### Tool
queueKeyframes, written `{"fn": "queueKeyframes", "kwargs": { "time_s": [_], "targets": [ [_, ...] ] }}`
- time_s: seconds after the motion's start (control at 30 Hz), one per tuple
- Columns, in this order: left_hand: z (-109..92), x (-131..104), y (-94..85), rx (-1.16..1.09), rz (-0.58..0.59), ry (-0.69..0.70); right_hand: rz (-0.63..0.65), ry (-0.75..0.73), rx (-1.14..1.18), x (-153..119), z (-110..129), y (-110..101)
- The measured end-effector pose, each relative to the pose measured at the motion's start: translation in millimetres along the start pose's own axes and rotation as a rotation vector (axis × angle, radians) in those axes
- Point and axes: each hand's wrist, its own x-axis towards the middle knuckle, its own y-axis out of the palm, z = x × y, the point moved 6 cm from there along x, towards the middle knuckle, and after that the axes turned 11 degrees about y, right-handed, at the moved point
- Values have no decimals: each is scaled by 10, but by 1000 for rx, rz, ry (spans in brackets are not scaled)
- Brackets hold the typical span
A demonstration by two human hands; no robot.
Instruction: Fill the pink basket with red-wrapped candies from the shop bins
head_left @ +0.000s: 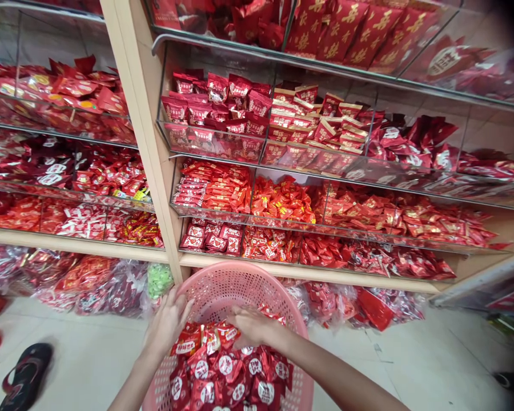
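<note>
A pink perforated plastic basket (302, 371) is in front of me, heaped with small red packets (225, 365), many bearing round white labels. My left hand (168, 319) grips the basket's left rim, its fingers bent over the edge. Inside the basket, my right hand (255, 326) lies on the upper part of the heap. Its thumb and fingers are apart and touch orange-red packets (186, 345) near the back. Its fingertips are partly hidden among the packets.
A wooden shelf unit (135, 114) with clear-fronted compartments of red packets rises ahead. Clear bags of packets (107, 291) and a green bag (159, 279) lie beneath it. A dark flip-flop (28, 374) is on the pale tiled floor (89, 354) at left.
</note>
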Motion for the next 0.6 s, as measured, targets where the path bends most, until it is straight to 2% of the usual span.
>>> {"fn": "queueKeyframes", "kwargs": {
  "time_s": [0.23,0.3,0.37,0.43,0.5,0.6],
  "targets": [
    [40,-9,44,1,-21,-4,-31,22,62,-46,-26,11],
    [35,-9,30,4,-18,-9,-80,29,115,-63,-72,-85],
    [24,-4,19,10,-7,-5,-183,48,172,-75,-183,-257],
    [19,0,20,10,-1,5,-326,80,202,-78,-379,-477],
    [30,1,37,7,-5,8,-468,153,198,-69,-671,-700],
    [64,-2,87,11,-11,7,-619,388,74,-44,-1234,-972]
  ]
}}
